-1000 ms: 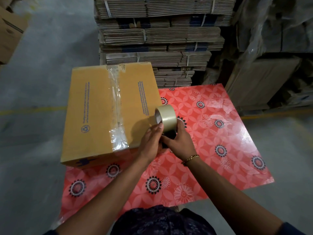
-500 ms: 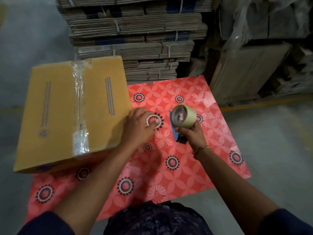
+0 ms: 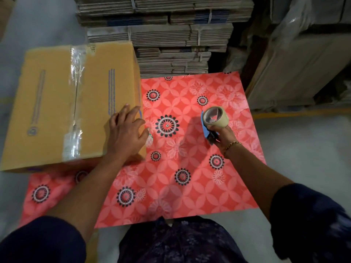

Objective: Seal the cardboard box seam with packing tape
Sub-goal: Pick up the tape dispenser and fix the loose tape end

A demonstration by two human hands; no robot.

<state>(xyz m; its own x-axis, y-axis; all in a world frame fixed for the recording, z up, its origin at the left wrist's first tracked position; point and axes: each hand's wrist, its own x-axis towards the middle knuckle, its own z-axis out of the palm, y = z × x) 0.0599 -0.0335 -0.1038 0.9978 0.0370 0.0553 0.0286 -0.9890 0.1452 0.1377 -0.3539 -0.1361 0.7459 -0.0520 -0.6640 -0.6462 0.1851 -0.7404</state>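
Resting flat on the near right corner of the cardboard box (image 3: pixel 72 103), the left hand (image 3: pixel 126 133) has its fingers (image 3: pixel 131 114) spread wide, palm down, gripping nothing. Just beyond those fingertips the lid runs away to the left, and there's the seam, already covered: a strip of clear packing tape (image 3: pixel 75 103) lies along the whole centre line, wrinkled and glossy, folding over the far edge and the near edge alike. Over to the right, well apart from the box, the right hand (image 3: pixel 220 132) hangs above the red flowered worktop (image 3: pixel 180 186), fingers wrapped tight round the handle of a blue tape dispenser (image 3: pixel 208 128), with the tan roll (image 3: pixel 216 117) sitting just above the knuckles. No loose tape tail shows between roll and box, so the strip looks cut free. By my reading the top seam is done; what may be left is pressing those wrinkles down, or turning the box for any seam underneath, which can't be seen from here. Bundled flat cartons (image 3: pixel 161 31) stack up behind.
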